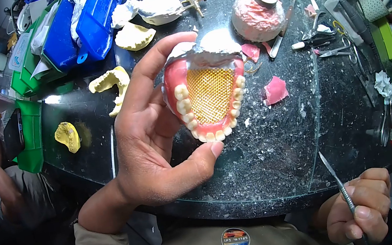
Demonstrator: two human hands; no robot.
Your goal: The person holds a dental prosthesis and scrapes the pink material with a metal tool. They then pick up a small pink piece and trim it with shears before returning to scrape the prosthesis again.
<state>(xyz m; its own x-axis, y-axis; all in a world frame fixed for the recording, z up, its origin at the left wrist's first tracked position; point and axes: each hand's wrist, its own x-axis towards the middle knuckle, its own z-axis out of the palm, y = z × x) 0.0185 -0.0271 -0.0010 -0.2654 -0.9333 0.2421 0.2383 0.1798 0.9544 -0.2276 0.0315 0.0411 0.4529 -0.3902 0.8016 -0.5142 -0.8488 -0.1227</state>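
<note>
My left hand [154, 134] grips a denture model [210, 94] upright over the bench, thumb at the front teeth and fingers around the back. The model has pink wax gums, a row of white teeth, a gold mesh across the palate and a whitish plaster back edge. Low at the right, my right hand [360, 206] is closed around a thin metal wax carver [339, 181], its pointed tip up and to the left. The carver is apart from the denture model. A piece of pink wax [275, 90] lies on the bench right of the model.
Yellow plaster casts [68, 137] lie at the left, near blue bins [99, 22]. A pink-smeared round pot with a metal cap [258, 14] stands behind. Scissors and hand tools [337, 49] crowd the right side. Another person [15, 189] sits at far left. White crumbs litter the dark bench [270, 162].
</note>
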